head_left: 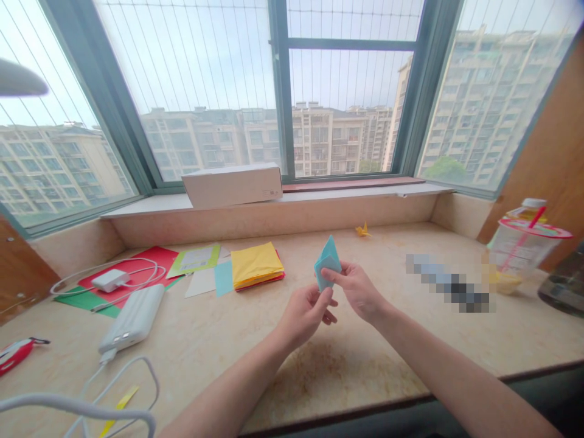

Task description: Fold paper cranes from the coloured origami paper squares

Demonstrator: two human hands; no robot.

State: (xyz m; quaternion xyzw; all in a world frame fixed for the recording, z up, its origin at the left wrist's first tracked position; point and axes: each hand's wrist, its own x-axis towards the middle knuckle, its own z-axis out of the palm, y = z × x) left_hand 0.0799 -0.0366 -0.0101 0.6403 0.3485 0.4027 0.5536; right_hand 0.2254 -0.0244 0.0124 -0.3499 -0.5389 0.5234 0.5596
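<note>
A light-blue piece of folded origami paper (pixel 329 258), pointed at the top, is held upright above the counter. My left hand (pixel 305 313) pinches its lower end between thumb and fingers. My right hand (pixel 358 289) grips its right side, the thumb lying across the front face. Parts of the fingers behind the paper are hidden. Farther back on the counter sits a small yellow origami crane (pixel 363 230).
Left of my hands lie a stack of yellow paper (pixel 258 266), red paper (pixel 150 260), a white power bank (pixel 133 317), a charger (pixel 110 280) and cables. A plastic cup (pixel 520 249) with a straw stands right. A white box (pixel 233 185) rests on the sill.
</note>
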